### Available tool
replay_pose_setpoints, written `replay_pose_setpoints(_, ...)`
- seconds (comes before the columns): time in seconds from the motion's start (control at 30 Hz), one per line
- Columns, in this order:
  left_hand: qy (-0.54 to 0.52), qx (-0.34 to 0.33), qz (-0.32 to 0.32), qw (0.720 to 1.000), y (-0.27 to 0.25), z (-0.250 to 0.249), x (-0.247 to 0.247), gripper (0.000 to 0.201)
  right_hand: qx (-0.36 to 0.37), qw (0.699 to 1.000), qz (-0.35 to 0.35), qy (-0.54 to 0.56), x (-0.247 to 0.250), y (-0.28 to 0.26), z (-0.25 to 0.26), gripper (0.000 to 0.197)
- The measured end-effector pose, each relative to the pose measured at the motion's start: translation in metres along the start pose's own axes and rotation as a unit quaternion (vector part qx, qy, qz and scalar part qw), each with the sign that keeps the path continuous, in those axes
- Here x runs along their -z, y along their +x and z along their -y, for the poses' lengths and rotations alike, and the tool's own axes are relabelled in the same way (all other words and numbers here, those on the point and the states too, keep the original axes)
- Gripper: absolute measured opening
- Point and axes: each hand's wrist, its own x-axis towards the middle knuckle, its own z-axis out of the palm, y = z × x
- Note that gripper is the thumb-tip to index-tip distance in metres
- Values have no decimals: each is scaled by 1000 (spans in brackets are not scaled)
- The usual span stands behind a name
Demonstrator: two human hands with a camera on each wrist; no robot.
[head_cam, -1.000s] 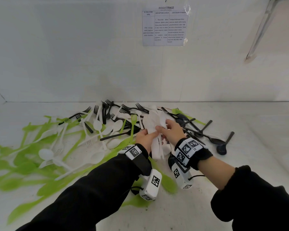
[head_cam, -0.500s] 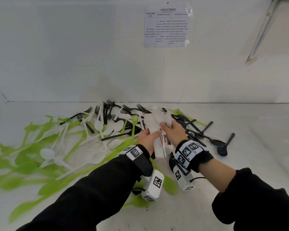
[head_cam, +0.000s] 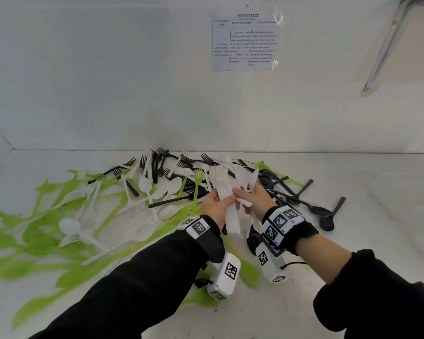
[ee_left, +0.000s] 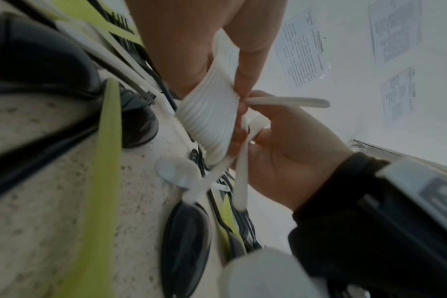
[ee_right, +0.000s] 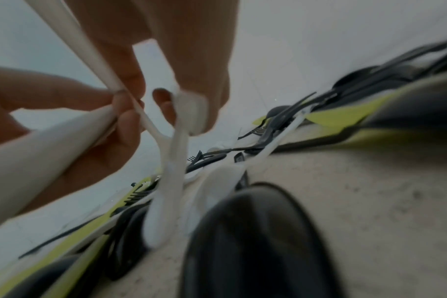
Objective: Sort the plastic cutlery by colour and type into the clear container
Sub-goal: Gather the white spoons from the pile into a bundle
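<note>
**Head view: white forks stacked mid-worktop**

The left hand [head_cam: 217,204] clenched the stack of white forks [head_cam: 224,192] above the worktop's [head_cam: 353,277] middle. The right hand [head_cam: 253,198] pinched loose white cutlery [head_cam: 242,201]. Best nest tines squarely before feeding another. No container showed.

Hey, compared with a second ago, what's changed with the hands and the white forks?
The left hand has kept its grip on the stack of white forks, whose tines now show fanned above the hands. The right hand, earlier laid against the stack's top, now pinches loose white cutlery beside it. Both hands shifted slightly away from the body. The scattered pile on the table looks unchanged.
</note>
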Motion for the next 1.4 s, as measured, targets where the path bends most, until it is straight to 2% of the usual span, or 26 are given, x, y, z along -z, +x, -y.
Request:
replay_pose_setpoints(0.07, -2, -3, 4, 1000, 1, -2, 1, 26, -24, 999, 20, 13, 1, -1, 0, 33)
replay_pose_setpoints(0.13, -7, 3, 17, 1000, 2, -3, 1, 26, -19, 998, 47, 44, 3, -1, -1, 22)
replay_pose_setpoints(0.17, -6, 5, 17, 1000, 2, -3, 2, 24, -9, 997, 46, 63, 4, -1, -1, 17)
replay_pose_setpoints(0.23, 4, 2, -7, 1000, 5, 0, 3, 19, 13, 995, 3, 96, 5, 1, -3, 8)
replay_pose_setpoints(0.33, 15, 5, -49, 999, 9, 4, 7, 13, 35, 995, -68, 70, 6, 3, -1, 12)
replay_pose_setpoints(0.43, 13, 14, -46, 999, 11, 4, 11, 10, 56, 997, -45, 30, 3, 1, 1, 16)
replay_pose_setpoints(0.5, 12, 15, -35, 999, 10, 2, 10, 20, 71, 997, -31, -4, -1, -4, 2, 15)
replay_pose_setpoints(0.57, 5, 14, -28, 1000, 8, 2, 8, 28, 80, 995, -46, -21, -5, -8, 1, 20)
replay_pose_setpoints(0.7, 8, -2, -29, 1000, 5, 6, 9, 29, 47, 996, -73, -29, -11, -7, -1, 25)
replay_pose_setpoints(0.9, 42, -4, -42, 998, 9, 6, 11, 20, 24, 999, -42, 0, -8, -5, -2, 18)
replay_pose_setpoints(1.1, 38, 6, -17, 999, 5, 4, 9, 27, -5, 1000, -13, -17, -11, -10, 5, 23)
replay_pose_setpoints(1.2, 63, 6, -43, 997, 7, 3, 9, 34, -19, 1000, 17, -10, -13, -12, 9, 21)
replay_pose_setpoints(1.3, 66, 8, -74, 995, 10, 4, 12, 27, -1, 999, -9, -47, -14, -15, 11, 20)
replay_pose_setpoints(1.37, 61, -3, -78, 995, 10, 6, 14, 25, 14, 999, -26, -40, -14, -18, 12, 13)
replay_pose_setpoints(1.4, 59, -10, -77, 995, 9, 6, 14, 25, 24, 999, -31, -33, -14, -19, 12, 17)
